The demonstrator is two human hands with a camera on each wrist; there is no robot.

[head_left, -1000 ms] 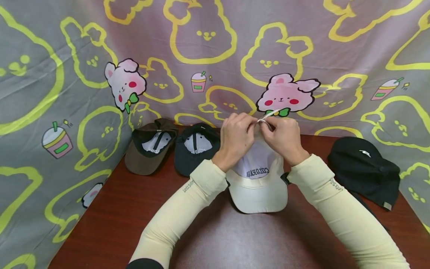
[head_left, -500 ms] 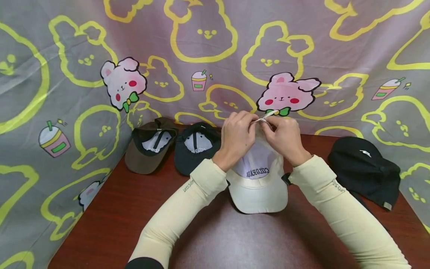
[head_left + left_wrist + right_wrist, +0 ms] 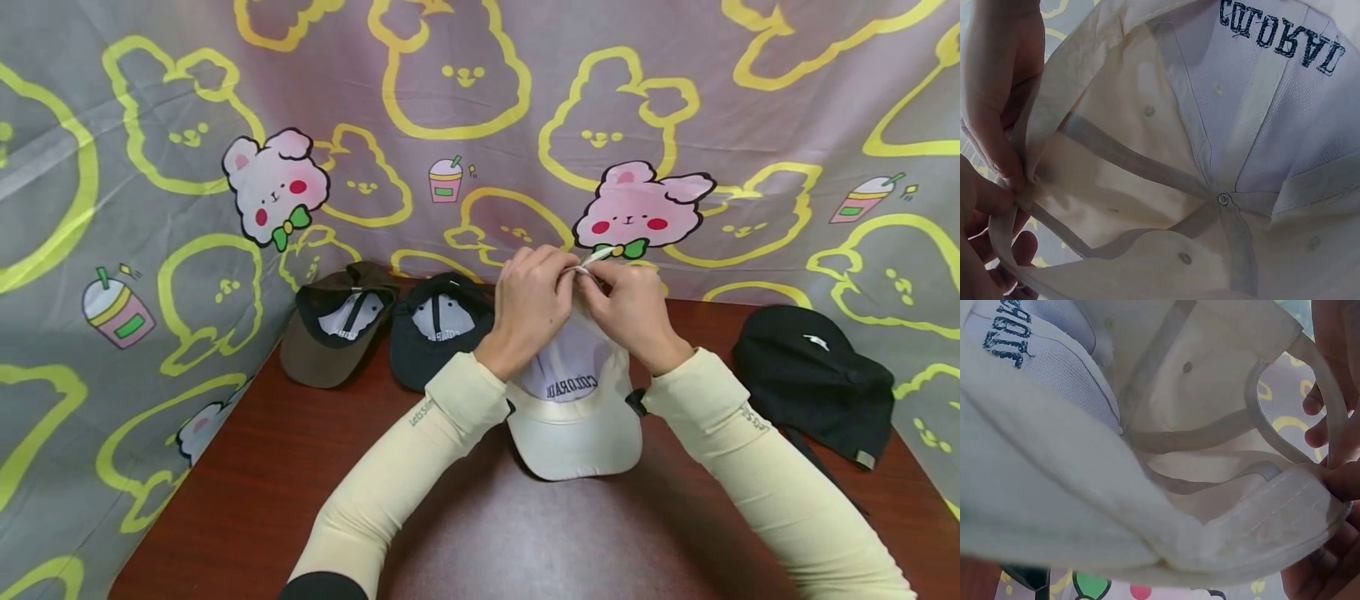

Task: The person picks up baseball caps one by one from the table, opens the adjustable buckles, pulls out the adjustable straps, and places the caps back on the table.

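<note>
A cream baseball cap (image 3: 576, 446) is held up in front of me, brim toward me and inside showing, with dark mirrored lettering (image 3: 572, 386) on the lining. My left hand (image 3: 532, 300) pinches the back of the cap at the left of its adjuster strap (image 3: 1335, 406). Close beside it, my right hand (image 3: 632, 304) pinches the strap from the right, and a pale strap end pokes up between the hands. In the left wrist view, fingertips (image 3: 1007, 187) meet where the strap joins the cap's back edge. Fingers hide most of the fastening.
A brown cap (image 3: 322, 350) and a dark cap (image 3: 411, 354) lie upturned at the back left of the reddish-brown table (image 3: 247, 500). At the right sits a black cap (image 3: 806, 375) with a hanging flap. Patterned cloth (image 3: 480, 100) walls the back and sides.
Both hands keep their pinch on the cap's strap with small finger shifts. The protruding strap end looks slightly shorter, and the cap's brim has dipped slightly toward me.
</note>
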